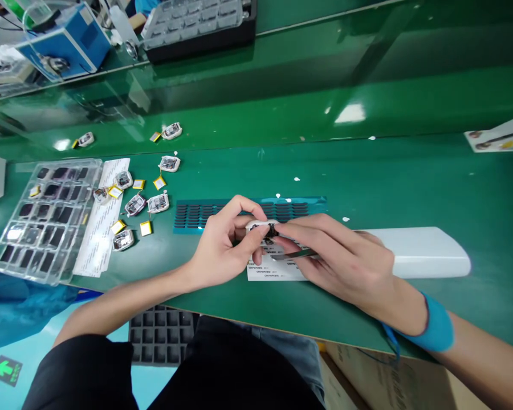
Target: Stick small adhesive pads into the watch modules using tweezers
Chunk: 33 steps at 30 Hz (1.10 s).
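Observation:
My left hand (222, 242) pinches a small white electronic module (263, 226) between thumb and fingers, just above the green table. My right hand (337, 259) meets it from the right, fingers closed on metal tweezers (293, 255) whose tips reach the module. Under both hands lies a white label sheet (268, 272) with printed lines. A blue strip of small dark pads (200, 213) lies right behind my hands. A blue wrist strap (436, 327) circles my right wrist.
Several similar white modules (147, 203) with yellow batteries lie scattered at the left. A clear compartment tray (43, 219) sits at the far left beside a white paper strip (98, 225). A white oblong block (419, 253) lies to the right. A blue device (66, 45) and a tray stand on the far bench.

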{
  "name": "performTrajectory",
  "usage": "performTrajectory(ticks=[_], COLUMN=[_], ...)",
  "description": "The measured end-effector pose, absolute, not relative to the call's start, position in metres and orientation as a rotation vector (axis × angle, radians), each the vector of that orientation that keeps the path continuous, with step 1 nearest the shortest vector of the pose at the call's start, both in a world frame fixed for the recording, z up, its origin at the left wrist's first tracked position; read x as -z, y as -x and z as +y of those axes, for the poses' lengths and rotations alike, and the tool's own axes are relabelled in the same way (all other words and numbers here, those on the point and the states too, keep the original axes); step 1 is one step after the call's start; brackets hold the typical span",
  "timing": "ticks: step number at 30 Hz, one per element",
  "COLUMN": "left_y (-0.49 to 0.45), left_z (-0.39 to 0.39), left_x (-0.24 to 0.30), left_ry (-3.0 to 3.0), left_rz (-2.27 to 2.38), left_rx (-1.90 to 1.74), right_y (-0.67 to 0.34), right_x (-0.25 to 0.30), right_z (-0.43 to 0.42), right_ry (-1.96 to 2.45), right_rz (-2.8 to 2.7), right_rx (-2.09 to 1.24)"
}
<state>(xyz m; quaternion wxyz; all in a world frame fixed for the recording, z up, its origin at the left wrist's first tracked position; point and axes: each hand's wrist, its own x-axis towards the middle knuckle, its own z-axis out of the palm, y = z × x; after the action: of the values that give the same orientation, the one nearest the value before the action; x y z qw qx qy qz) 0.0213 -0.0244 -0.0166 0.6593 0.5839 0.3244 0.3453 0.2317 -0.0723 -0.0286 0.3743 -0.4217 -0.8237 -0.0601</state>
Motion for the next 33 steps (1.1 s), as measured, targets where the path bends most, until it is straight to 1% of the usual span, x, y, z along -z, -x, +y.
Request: performTrajectory(ticks=[6, 12, 15, 20, 23, 28, 33], left_y=[-0.021, -0.018, -0.015, -0.013, -0.013, -0.012, -0.013], left_z=[-0.027, -0.023, -0.019, -0.015, -0.016, -0.018, -0.018], left_x=[0.016, 0.009, 0.007, 0.003, 0.002, 0.002, 0.005], left_ry=[-1.425, -1.558, -1.515, -1.282, -1.247, -1.250, -1.267], left_rz=[0.813, 0.860, 0.832, 0.738, 0.752, 0.757, 0.762], left_rx=[-0.799, -0.795, -0.719, -0.551, -0.539, -0.559, -0.546], right_y=[-0.235, -0.240, -0.237, -0.233, -0.235, -0.241, -0.243], right_x=[0.026, 0.023, 0.025, 0.028, 0.029, 0.029, 0.026], right_z=[-0.072, -0.069, -0.069, -0.071, -0.071, -0.072, -0.070], right_ry=[1.051, 1.087, 1.086, 1.087, 1.064, 1.064, 1.088], right_rz=[-2.192, -2.082, -2.025, -2.002, -2.052, -2.066, -2.133], right_rx=[0.205, -0.048, -0.014, 0.044, 0.108, 0.081, 0.183])
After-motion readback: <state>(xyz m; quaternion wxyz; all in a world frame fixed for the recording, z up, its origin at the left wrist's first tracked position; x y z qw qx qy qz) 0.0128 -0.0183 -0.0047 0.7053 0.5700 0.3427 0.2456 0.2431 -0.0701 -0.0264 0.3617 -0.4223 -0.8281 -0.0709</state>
